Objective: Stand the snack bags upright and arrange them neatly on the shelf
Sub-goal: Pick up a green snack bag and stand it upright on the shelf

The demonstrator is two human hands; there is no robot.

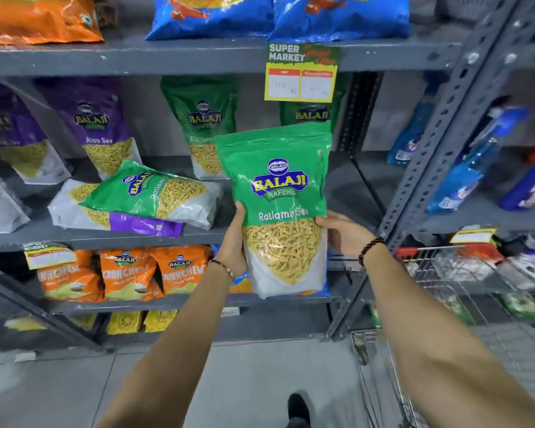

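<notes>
The green Ratlami Sev bag (pixel 277 193) is held upright in the air in front of the grey shelf (pixel 204 231), its top tilted a little to the right. The left hand (pixel 237 242) grips its lower left edge, thumb on the front of the pack. The right hand (pixel 342 231) clasps the lower right edge, fingers wrapped behind it. A beaded bracelet (pixel 369 248) sits on the right wrist.

On the shelf to the left, a second green bag (pixel 155 193) lies flat on its back, resting on top of a purple bag (pixel 118 216) that also lies flat. Further back, a purple Aloo Sev bag (pixel 101 131) and another green bag (pixel 203 125) stand upright against the rear of the shelf. At the far left edge more purple bags (pixel 13 140) stand, slightly leaning.

A yellow price tag (pixel 301 74) hangs from the shelf above, just over the held bag. Orange snack bags (pixel 127 273) stand in a row on the lower shelf. A wire trolley (pixel 445 273) stands near the right, beside the shelf upright
</notes>
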